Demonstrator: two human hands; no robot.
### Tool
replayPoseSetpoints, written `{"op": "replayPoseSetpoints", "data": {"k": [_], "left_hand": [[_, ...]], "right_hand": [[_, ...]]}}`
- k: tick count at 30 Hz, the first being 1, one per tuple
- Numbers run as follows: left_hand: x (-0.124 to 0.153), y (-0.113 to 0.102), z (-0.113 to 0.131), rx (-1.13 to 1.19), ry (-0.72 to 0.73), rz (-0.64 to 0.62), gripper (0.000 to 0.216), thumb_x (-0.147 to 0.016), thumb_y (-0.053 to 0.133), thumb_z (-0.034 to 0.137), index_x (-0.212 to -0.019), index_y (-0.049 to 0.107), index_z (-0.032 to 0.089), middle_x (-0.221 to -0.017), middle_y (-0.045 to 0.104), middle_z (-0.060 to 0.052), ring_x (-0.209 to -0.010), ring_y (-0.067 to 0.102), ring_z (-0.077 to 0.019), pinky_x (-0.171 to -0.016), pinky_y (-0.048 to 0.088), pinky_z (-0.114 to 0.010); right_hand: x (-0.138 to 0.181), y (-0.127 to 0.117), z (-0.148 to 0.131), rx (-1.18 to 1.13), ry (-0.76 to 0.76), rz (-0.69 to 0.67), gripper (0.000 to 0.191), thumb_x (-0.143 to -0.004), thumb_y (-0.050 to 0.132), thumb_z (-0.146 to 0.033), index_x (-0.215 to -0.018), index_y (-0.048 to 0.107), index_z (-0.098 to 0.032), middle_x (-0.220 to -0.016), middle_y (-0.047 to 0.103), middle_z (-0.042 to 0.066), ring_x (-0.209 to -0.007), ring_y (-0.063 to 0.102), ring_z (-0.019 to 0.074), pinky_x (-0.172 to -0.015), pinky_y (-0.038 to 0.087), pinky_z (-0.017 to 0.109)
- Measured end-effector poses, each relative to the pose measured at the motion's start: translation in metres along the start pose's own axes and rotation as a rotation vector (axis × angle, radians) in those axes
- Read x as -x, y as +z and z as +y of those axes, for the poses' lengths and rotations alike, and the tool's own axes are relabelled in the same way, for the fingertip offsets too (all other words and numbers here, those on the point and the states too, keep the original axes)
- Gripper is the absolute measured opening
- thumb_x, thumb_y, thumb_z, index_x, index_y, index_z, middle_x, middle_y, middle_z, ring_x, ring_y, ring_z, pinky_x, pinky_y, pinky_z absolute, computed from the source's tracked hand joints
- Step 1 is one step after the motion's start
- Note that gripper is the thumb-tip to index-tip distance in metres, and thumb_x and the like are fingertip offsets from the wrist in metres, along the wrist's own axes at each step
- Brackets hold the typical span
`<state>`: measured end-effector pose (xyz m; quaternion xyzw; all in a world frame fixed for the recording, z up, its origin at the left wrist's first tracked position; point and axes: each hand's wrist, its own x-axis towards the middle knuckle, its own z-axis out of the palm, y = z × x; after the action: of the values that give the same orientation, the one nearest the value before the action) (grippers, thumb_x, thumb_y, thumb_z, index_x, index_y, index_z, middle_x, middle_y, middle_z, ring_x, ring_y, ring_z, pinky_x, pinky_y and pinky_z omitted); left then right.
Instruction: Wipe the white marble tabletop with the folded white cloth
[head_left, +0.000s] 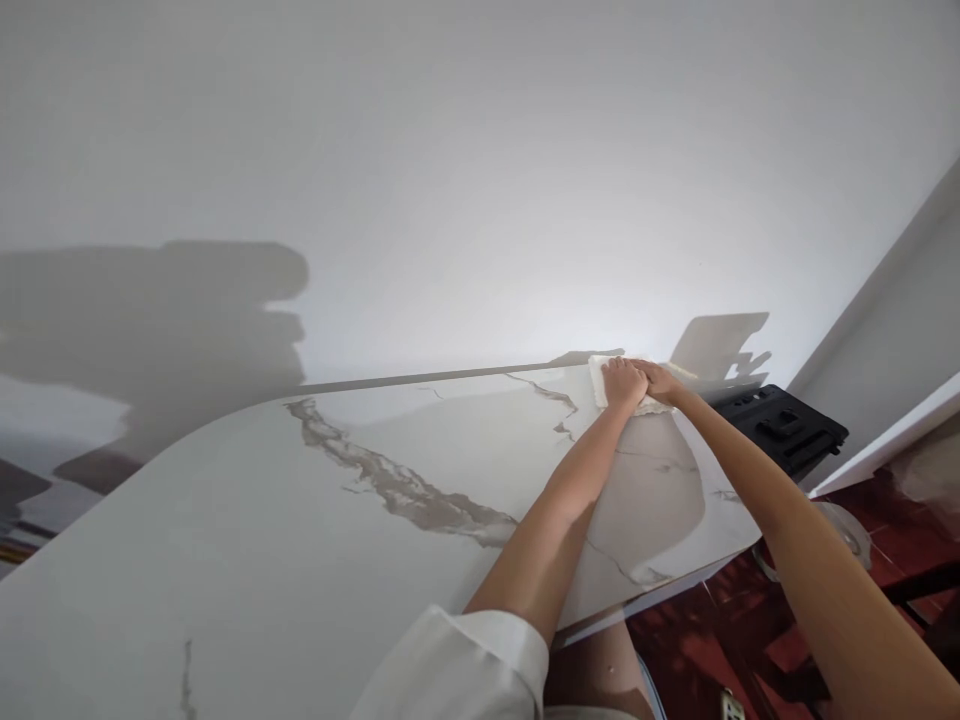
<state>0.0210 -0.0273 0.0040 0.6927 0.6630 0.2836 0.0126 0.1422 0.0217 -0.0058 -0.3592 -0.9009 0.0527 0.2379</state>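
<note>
A white cloth (600, 378) lies on the far right corner of a white marble-patterned table (300, 520), close to the wall. My left hand (624, 383) rests on the cloth with its fingers curled down onto it. My right hand (660, 381) lies right beside it, pressing on the same cloth, its fingers bent and partly hidden behind the left hand. Both arms stretch out across the tabletop. A white sleeve (457, 665) covers my left upper arm.
A plain white wall (480, 180) stands behind the table. A black plastic object (784, 428) sits past the table's right end. Dark red floor (712, 640) shows at the lower right, with a white board (885, 440) leaning there.
</note>
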Motion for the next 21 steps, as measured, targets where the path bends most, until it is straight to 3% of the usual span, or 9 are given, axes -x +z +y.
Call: {"op": "replayPoseSetpoints", "data": {"k": [8, 16, 21], "left_hand": [[0.04, 0.003, 0.049, 0.069, 0.099, -0.042, 0.044, -0.092, 0.033, 0.023, -0.125, 0.054, 0.001, -0.126, 0.055, -0.021, -0.119, 0.044, -0.0299, -0.104, 0.028, -0.045], [0.087, -0.007, 0.078, 0.095, 0.152, -0.073, 0.044, -0.091, 0.037, 0.024, -0.125, 0.054, 0.002, -0.127, 0.055, -0.021, -0.119, 0.045, -0.0297, -0.104, 0.028, -0.044], [0.117, -0.024, 0.086, 0.102, 0.203, -0.206, 0.045, -0.092, 0.038, 0.027, -0.125, 0.055, 0.0, -0.125, 0.056, -0.024, -0.117, 0.05, -0.0313, -0.098, 0.034, -0.044]], "right_hand": [[0.069, -0.029, 0.002, 0.102, 0.094, -0.014, 0.054, -0.08, 0.043, -0.023, -0.132, 0.056, -0.019, -0.139, 0.053, 0.008, -0.131, 0.045, 0.0239, -0.111, 0.033, 0.043], [0.128, -0.052, -0.031, 0.146, 0.16, -0.042, 0.055, -0.083, 0.038, -0.024, -0.135, 0.052, -0.02, -0.14, 0.052, 0.006, -0.134, 0.042, 0.0222, -0.112, 0.032, 0.043], [0.164, -0.057, -0.053, 0.226, 0.227, -0.062, 0.053, -0.084, 0.037, -0.026, -0.134, 0.053, -0.025, -0.139, 0.053, 0.005, -0.133, 0.042, 0.0226, -0.111, 0.033, 0.045]]}}
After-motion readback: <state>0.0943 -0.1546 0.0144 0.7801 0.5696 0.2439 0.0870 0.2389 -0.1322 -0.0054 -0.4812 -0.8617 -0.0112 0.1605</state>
